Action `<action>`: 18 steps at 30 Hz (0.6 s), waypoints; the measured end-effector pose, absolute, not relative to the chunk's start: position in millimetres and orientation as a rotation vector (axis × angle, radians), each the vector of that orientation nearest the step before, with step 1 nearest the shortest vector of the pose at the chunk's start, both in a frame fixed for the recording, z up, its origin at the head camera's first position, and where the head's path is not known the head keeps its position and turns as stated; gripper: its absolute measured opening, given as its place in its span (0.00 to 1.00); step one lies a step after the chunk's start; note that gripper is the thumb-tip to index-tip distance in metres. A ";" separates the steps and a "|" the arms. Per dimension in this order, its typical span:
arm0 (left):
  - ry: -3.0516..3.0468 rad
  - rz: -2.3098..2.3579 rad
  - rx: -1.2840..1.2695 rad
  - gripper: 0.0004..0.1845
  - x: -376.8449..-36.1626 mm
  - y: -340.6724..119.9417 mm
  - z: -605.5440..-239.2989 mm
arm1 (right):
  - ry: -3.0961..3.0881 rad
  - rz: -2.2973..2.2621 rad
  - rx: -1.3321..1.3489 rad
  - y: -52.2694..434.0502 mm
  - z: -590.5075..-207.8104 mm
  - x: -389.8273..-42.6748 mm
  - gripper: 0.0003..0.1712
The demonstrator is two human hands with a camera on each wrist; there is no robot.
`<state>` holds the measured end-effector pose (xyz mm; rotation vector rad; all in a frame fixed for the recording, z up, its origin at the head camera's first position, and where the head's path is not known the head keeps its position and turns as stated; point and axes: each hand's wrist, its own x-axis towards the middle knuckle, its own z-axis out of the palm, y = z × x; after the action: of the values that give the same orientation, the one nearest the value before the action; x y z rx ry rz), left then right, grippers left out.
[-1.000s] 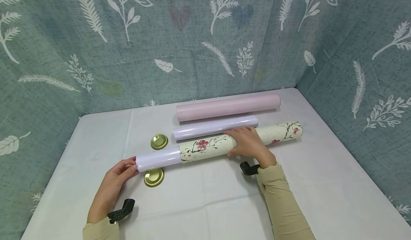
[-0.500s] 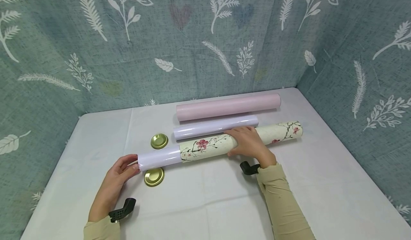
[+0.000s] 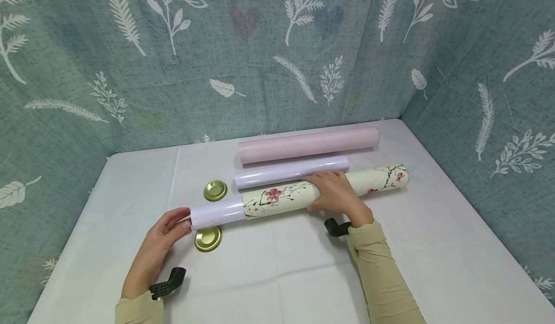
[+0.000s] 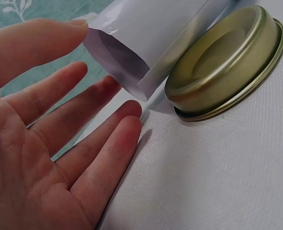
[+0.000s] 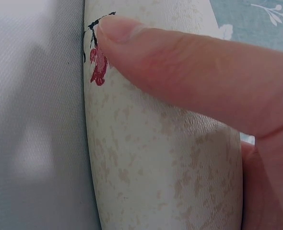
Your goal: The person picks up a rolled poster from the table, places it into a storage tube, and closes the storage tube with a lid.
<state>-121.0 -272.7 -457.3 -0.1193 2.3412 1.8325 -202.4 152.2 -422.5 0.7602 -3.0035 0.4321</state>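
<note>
White paper roll (image 3: 218,214) juts from left mouth of flowered tube (image 3: 303,192); both lie along bench (image 3: 303,276), long axis 9-to-3 o'clock, slightly raised at 3. My left hand (image 3: 158,249) at roll's open 9 o'clock end, fingers (image 4: 60,112) straight and spread, thumb tip touching rim. My right hand (image 3: 336,194) curled over tube's middle, clamped on it. Left hand nearer roll. Gold lid (image 3: 208,239) just beside roll at 6 o'clock.
</note>
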 end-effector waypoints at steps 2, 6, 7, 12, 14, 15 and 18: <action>2.336 1.835 -0.116 0.31 -121.3 -271.9 -457.1 | -2.998 0.432 0.759 152.5 -422.4 -202.5 0.47; 2.330 1.843 -0.091 0.31 -121.8 -270.3 -457.4 | -2.999 0.427 0.758 152.8 -422.6 -202.8 0.47; 2.334 1.838 -0.078 0.32 -122.1 -269.9 -457.6 | -3.000 0.424 0.757 152.9 -422.7 -202.9 0.47; 2.340 1.829 -0.067 0.32 -122.6 -268.0 -457.8 | -2.995 0.425 0.763 152.6 -422.3 -202.8 0.47; 2.339 1.829 -0.071 0.32 -122.8 -267.5 -457.8 | -2.993 0.427 0.764 152.6 -422.1 -202.6 0.47; 2.341 1.827 -0.073 0.32 -122.9 -267.3 -457.7 | -2.993 0.427 0.764 152.6 -422.0 -202.5 0.47; 2.344 1.821 -0.074 0.33 -123.4 -267.1 -457.7 | -2.995 0.425 0.762 152.7 -421.7 -202.3 0.47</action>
<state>-123.4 -267.1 -457.7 -0.0738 2.3443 1.8207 -202.3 152.7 -421.7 0.7622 -2.9947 0.4253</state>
